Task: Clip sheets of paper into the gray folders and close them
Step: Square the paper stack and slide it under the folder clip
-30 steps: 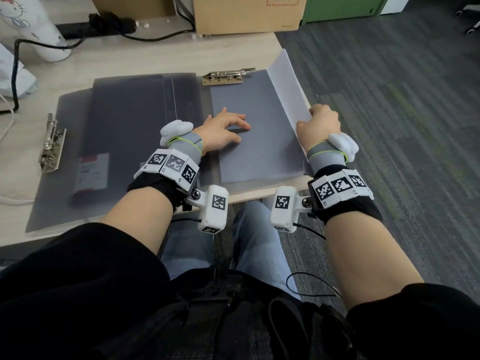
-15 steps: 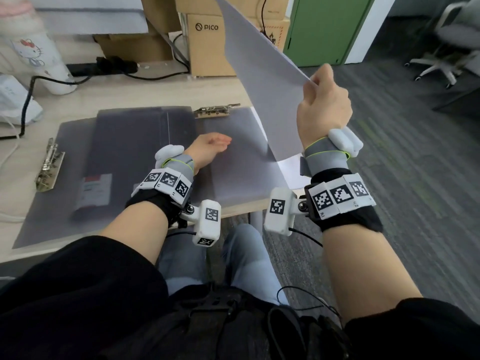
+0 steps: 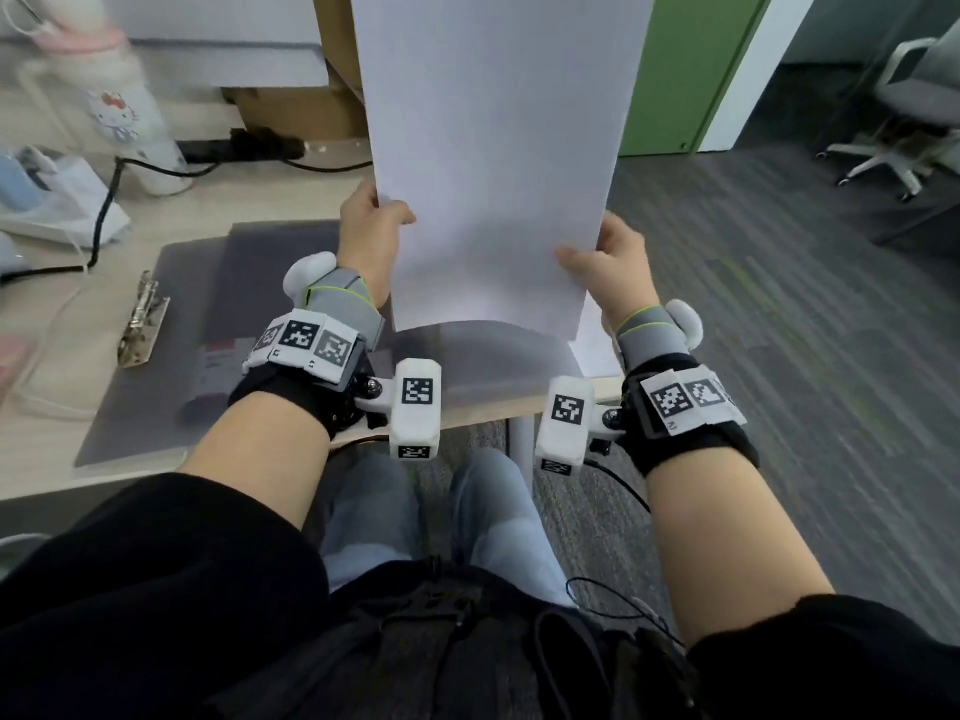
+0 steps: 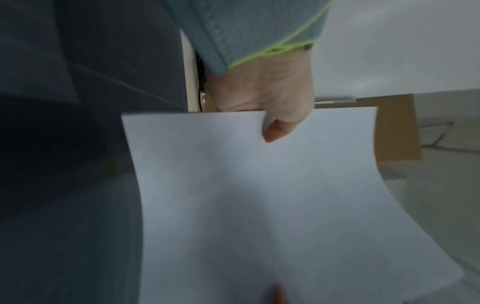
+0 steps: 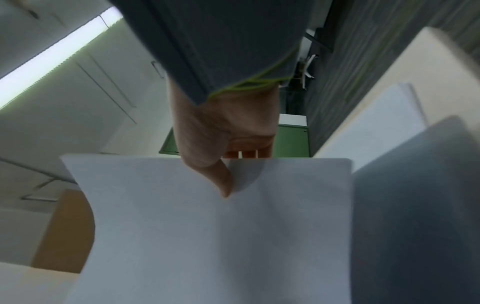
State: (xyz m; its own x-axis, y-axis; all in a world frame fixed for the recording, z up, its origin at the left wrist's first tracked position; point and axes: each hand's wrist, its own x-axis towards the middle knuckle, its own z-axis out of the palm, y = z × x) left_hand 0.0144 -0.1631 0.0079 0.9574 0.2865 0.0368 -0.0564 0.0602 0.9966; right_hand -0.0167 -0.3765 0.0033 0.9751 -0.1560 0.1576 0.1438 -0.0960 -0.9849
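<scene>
Above the worktop's (image 3: 218, 200) near edge, a white paper sheet (image 3: 493, 163) stands upright. Left hand (image 3: 371, 236) pinches its 9 o'clock edge, right hand (image 3: 615, 267) its 3 o'clock edge. Below lies an open gray plastic folder (image 3: 249, 304).

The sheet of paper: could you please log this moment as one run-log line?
phase: sheet lifted | left hand: pinching sheet of paper | right hand: pinching opposite edge | gray folder: open on desk | clipped: not yet
</scene>
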